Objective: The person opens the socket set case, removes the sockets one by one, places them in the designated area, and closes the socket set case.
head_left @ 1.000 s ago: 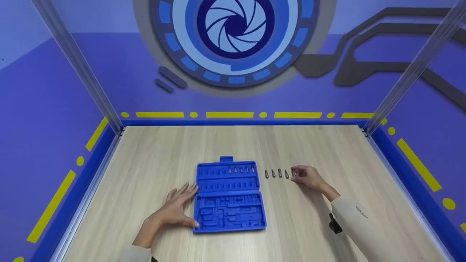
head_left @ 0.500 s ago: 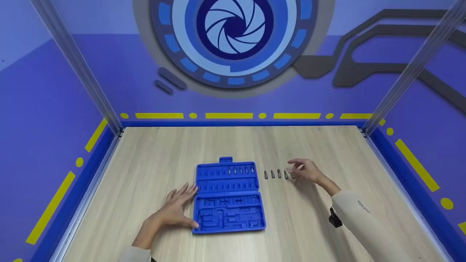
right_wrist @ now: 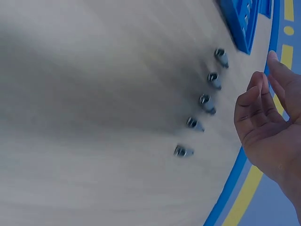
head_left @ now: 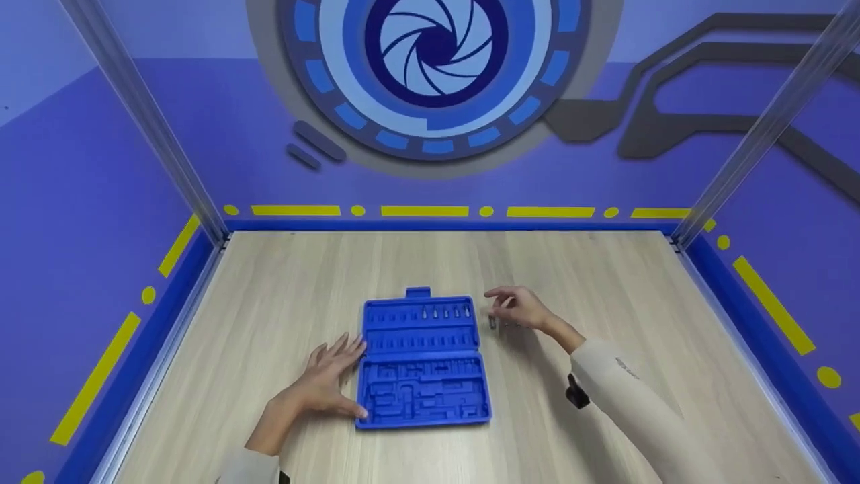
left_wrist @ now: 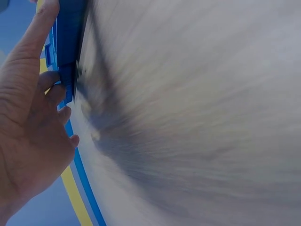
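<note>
Right hand: released, the loosely bent fingers [head_left: 521, 308] hovered by the left end of the loose bits [right_wrist: 207, 104]; thumb and forefinger stood apart.
Shift: half a second before, that hand had been at the row's right end; now it had come left, toward the case [head_left: 420, 355].
Left hand: relaxed and spread [head_left: 321, 384], fingertips touching the case's left edge and thumb at its near left corner, as before.
Loose row: five bits lay on the tabletop [head_left: 322, 269], just right of the case, spaced apart.
Room: a narrow strip separated the case's right edge from the leftmost bit; wood stretched wide rightward and back to the blue wall [head_left: 201, 134].
Bit look: silvery, broad ends near, tapered tips far.
Case look: blue, unfolded flat, latch tab [head_left: 418, 292] far, five seated bits [head_left: 445, 312] at its far right.
</note>
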Demonstrator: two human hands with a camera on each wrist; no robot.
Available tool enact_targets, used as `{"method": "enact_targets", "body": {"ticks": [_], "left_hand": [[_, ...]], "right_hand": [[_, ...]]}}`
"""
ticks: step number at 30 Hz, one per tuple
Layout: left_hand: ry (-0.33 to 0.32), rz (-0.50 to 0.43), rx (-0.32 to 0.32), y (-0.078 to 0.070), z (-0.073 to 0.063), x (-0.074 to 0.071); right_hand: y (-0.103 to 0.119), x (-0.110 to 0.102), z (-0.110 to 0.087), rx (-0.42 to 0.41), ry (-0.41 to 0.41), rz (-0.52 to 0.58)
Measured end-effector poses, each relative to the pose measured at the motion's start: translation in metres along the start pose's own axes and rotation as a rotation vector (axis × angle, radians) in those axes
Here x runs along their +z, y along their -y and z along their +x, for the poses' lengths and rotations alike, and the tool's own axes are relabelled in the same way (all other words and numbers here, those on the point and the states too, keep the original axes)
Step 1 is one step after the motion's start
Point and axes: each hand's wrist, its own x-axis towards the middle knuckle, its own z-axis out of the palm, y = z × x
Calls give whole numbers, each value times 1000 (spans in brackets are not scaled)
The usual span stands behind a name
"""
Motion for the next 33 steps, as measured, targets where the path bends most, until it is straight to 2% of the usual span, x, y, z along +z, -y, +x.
{"method": "enact_targets", "body": {"ticks": [4,7,11,16,21,28,33], "left_hand": [[1,16,-7,-1,0,-1],[9,23,-8,-2,0,-3],[11,31,-7,-4,1,-5],[4,25,9,-6,1,-4],[5,15,12,-5,1,-3],[8,-3,0,-3,3,-2],[0,-15,2,-2,0,-2]], "right_hand": [[-9,19,17,-3,12,8],[-7,29,28,10,39,43],[3,45,41,32,67,66],[16,67,55,46,83,37],[21,87,67,69,62,-36],[19,104,79,133,-53,-229],[19,110,83,180,-49,-294]]}}
